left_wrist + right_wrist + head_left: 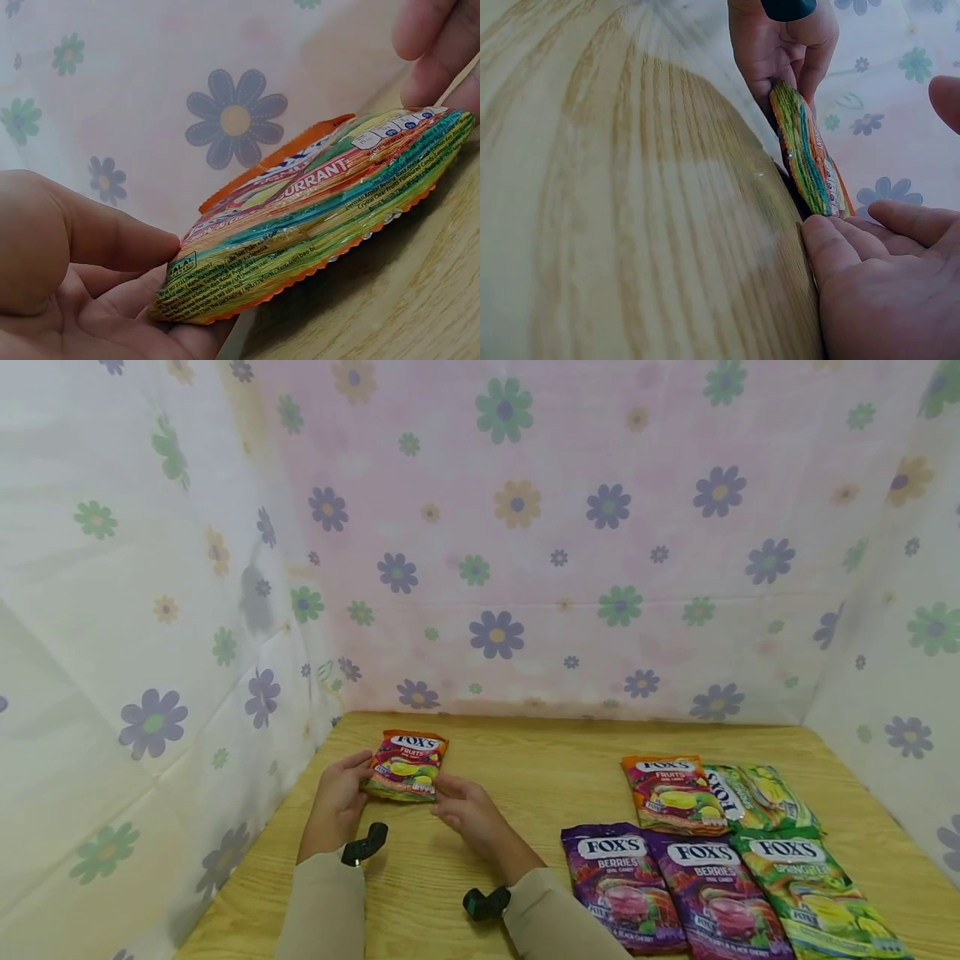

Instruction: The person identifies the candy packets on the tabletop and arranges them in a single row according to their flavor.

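An orange and red bag of Fox's Fruits oval candy [408, 767] is at the left part of the wooden table, its printed front up. My left hand [341, 797] pinches its left edge, thumb above and fingers beneath, as the left wrist view shows. That view also shows the bag's bottom seam [330, 255] tilted up off the table on one side. At the bag's lower right corner is my right hand [474, 818]. Its fingers [847, 244] are fairly straight and reach the bag's edge, while the thumb [946, 101] stands apart from it.
On the right of the table [525, 760] lie another Fruits bag [675, 797], two purple Berries bags [626, 889] and two green Springtea bags [813, 889], close together with some overlapping. Flower-patterned cloth [562, 568] hangs at the back and both sides.
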### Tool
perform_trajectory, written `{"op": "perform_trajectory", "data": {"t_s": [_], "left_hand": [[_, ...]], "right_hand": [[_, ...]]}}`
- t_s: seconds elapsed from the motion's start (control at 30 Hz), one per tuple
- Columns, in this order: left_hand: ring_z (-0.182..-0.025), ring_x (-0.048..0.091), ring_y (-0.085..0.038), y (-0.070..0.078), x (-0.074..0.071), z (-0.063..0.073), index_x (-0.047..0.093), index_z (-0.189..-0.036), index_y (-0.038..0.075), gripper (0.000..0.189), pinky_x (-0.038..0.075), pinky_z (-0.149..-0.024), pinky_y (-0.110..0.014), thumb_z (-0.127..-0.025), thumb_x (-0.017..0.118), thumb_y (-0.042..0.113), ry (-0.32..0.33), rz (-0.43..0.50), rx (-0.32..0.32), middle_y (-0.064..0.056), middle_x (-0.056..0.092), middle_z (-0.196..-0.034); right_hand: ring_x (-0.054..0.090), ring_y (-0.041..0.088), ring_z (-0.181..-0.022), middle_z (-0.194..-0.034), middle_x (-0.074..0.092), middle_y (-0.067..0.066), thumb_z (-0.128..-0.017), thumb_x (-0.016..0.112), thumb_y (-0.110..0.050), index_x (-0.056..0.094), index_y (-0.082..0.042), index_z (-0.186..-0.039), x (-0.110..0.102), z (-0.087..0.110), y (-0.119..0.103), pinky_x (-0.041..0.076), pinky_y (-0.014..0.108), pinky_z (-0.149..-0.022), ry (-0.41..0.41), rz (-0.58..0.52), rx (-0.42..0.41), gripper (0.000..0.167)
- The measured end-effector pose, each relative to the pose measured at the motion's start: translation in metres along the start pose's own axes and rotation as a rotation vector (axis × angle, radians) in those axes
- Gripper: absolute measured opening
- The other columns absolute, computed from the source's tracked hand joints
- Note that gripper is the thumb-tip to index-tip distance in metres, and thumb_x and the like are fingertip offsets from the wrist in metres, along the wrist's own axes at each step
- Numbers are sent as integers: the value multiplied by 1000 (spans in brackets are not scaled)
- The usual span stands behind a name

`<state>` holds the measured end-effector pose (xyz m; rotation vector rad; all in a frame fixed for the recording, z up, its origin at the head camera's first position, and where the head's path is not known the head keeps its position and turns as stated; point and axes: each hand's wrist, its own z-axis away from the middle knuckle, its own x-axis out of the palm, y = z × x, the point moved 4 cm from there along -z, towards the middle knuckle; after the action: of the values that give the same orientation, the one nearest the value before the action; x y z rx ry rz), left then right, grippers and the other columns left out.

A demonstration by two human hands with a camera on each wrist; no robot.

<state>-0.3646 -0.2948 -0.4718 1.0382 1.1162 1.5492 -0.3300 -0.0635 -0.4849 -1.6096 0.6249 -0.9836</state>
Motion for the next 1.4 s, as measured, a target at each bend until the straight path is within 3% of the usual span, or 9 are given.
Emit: {"op": "perform_trajectory", "data": {"t_s": [0.23,0.43,0.8,1.1,1.23,1.33,1.4], "left_hand": [[-149,34,-31,-2,1,0,37,-157,-3,52,36,-120,-43,-106,42,0,24,-5,13,-20,28,-167],[-145,39,-31,-2,0,1,42,-154,-4,50,44,-110,-36,-105,45,-2,79,-89,15,-23,37,-163],[-146,38,-32,-5,-2,1,43,-154,-4,52,40,-117,-43,-102,47,-5,79,-76,-4,-23,35,-163],[-152,33,-30,6,-16,4,40,-156,-3,53,38,-120,-39,-103,48,-3,79,-98,-8,-21,32,-166],[-151,34,-29,6,-19,4,41,-156,-1,52,47,-107,-29,-105,48,0,87,-121,-19,-19,30,-167],[-148,36,-28,3,-12,1,43,-155,-1,50,49,-97,-23,-105,48,2,79,-123,-21,-18,32,-166],[-147,38,-28,1,-4,-2,44,-155,-1,49,49,-98,-23,-105,48,2,67,-118,-19,-18,33,-166]], "right_hand": [[24,38,-157,-167,25,26,-99,56,-4,24,11,-158,0,-2,3,27,51,-125,-23,21,2,70],[21,37,-158,-168,24,25,-100,56,-3,25,10,-159,-2,-4,6,27,50,-125,-35,48,11,68],[26,34,-157,-167,30,20,-100,60,-9,35,5,-158,-4,-1,5,30,50,-124,-19,121,21,64],[33,28,-155,-165,37,15,-101,61,-16,41,-1,-157,5,-9,3,35,47,-123,-16,234,-7,61],[36,27,-154,-164,40,14,-101,63,-17,42,-2,-156,6,-11,4,37,46,-122,-3,241,10,61],[38,28,-152,-162,43,14,-100,63,-16,45,-1,-155,0,-9,4,37,47,-121,38,261,18,59],[39,29,-151,-160,45,15,-100,64,-14,47,-1,-153,-6,-7,3,38,48,-121,72,275,22,57]]}}
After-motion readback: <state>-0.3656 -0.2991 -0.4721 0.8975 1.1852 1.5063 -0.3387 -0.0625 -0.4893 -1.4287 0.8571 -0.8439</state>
